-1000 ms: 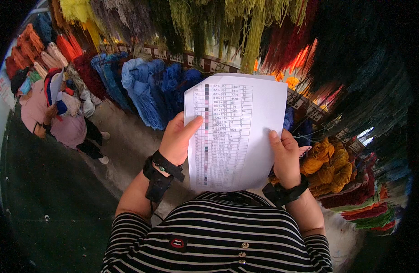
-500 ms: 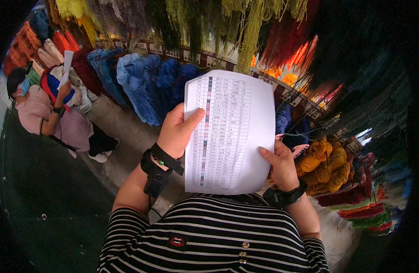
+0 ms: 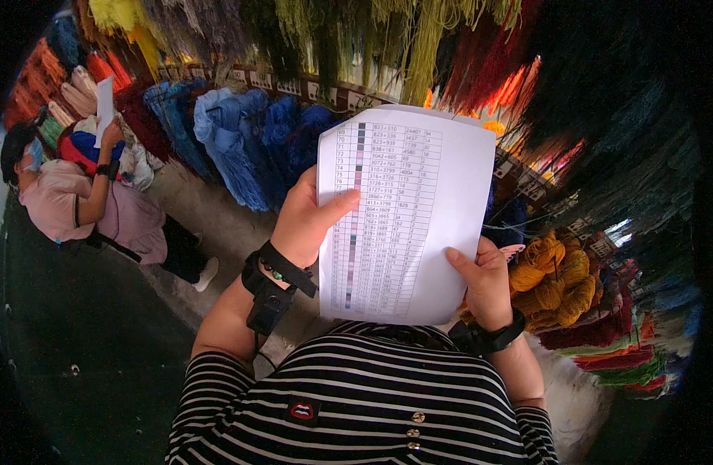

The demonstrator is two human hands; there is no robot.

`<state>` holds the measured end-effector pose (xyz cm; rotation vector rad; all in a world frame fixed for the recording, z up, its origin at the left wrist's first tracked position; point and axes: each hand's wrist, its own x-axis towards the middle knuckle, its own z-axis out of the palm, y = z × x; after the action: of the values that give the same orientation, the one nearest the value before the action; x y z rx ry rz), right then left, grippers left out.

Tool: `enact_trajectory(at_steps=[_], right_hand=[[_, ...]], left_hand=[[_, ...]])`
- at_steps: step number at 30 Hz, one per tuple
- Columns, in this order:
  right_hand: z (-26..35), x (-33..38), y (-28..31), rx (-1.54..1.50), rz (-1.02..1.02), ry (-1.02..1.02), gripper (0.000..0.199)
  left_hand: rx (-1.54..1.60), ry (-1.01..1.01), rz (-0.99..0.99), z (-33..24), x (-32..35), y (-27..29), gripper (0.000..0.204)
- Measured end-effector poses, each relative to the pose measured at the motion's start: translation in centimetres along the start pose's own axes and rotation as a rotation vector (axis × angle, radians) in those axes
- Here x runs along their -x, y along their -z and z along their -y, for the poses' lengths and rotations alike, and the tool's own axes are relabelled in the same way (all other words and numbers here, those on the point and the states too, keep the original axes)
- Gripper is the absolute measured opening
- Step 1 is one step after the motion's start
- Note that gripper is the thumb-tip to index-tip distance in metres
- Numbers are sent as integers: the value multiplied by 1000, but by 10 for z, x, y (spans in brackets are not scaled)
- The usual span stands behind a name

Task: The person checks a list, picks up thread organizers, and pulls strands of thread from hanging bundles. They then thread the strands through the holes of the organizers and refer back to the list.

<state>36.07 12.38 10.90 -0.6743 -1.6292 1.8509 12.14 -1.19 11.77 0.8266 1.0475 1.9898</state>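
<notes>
In front of my chest I hold up some white paper sheets, slightly curved, the top one printed with a table and a column of small colour swatches. My left hand grips the left edge, its thumb lying across the table near the swatches. On the opposite side my right hand pinches the lower right edge, thumb on the front. The other fingers of both hands are mostly behind the paper. Dark bands circle both my wrists. Close to my right hand lie mustard-yellow yarn skeins.
Blue yarn bundles lie beyond the paper, below a rail with small labels. Olive yarn hanks hang overhead, dark ones at right. A masked person in pink stands at left, holding a white sheet. Red and green yarn is stacked at right.
The top of the paper has shifted right and slightly upward, with both hands still on it. My left thumb has slid a little to the right. The person at left has changed posture slightly.
</notes>
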Motion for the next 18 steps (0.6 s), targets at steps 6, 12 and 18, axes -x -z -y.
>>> enact_trajectory(at_steps=[6,12,18], right_hand=[[2,0,0,45,-5,6,21],[13,-16,12,-13,-47,-22,20],[26,-41,33,-53,-66,-66,19]], left_hand=[[-5,-10,61,2,-3,0,50],[-105,-8,102,5,-33,-10,71],[-157,16,132,6,-71,-24,86]])
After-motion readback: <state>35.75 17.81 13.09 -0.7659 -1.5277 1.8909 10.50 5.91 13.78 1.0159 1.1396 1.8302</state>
